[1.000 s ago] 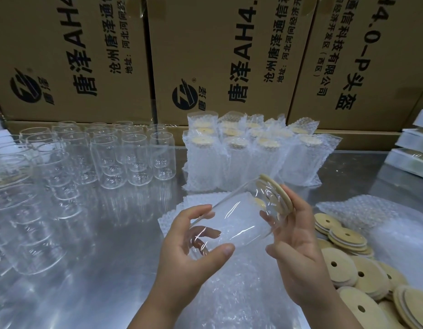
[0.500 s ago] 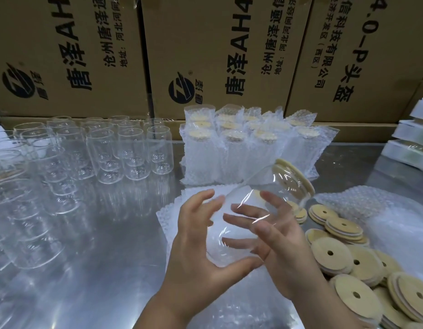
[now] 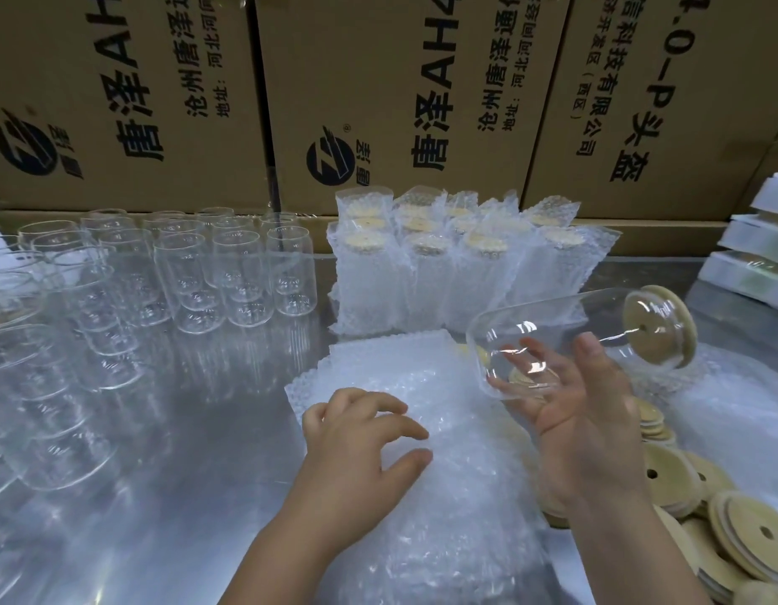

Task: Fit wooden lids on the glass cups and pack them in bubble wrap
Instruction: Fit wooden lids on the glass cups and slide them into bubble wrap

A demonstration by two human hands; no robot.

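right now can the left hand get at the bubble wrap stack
Probably yes: the left hand is right over the bubble wrap stack with nothing between, and the right hand holds the cup aside.

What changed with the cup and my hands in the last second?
The left hand let go of the glass cup and moved down to the bubble wrap pile. The right hand alone holds it now, carried rightward, wooden lid on. The empty cups, wrapped cups and loose lids stayed put.

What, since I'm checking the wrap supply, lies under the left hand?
Under the left hand lie bubble wrap sheets, piled on the steel table. The pile hides the table beneath; how many sheets cannot be told.
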